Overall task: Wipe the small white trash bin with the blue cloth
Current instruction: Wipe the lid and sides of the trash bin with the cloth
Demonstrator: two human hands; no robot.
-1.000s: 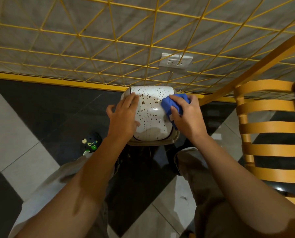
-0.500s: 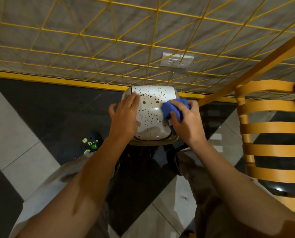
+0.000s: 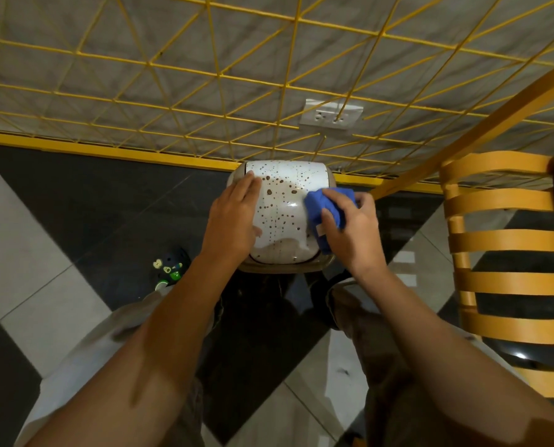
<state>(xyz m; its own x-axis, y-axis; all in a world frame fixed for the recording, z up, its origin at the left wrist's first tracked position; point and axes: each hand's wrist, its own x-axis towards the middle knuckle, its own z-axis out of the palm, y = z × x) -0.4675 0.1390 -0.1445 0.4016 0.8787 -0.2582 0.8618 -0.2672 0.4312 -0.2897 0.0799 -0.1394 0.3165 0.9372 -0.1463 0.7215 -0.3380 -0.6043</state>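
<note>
The small white trash bin [image 3: 282, 217] stands on the floor against the wall, its domed lid spotted with brown specks. My left hand [image 3: 233, 217] rests flat on the lid's left side, fingers straight. My right hand [image 3: 353, 233] grips the bunched blue cloth [image 3: 325, 209] and holds it against the lid's right side. A smeared cleaner patch shows near the lid's front edge.
A yellow slatted chair [image 3: 507, 253] stands close on the right. A yellow wire grid [image 3: 204, 91] covers the grey wall behind the bin, with a wall outlet [image 3: 332, 114]. A dark shoe with green charms [image 3: 169, 269] sits on the black-and-white tiled floor.
My right hand has shifted the blue cloth slightly along the lid's right side. My left hand stays pressed on the left side.
</note>
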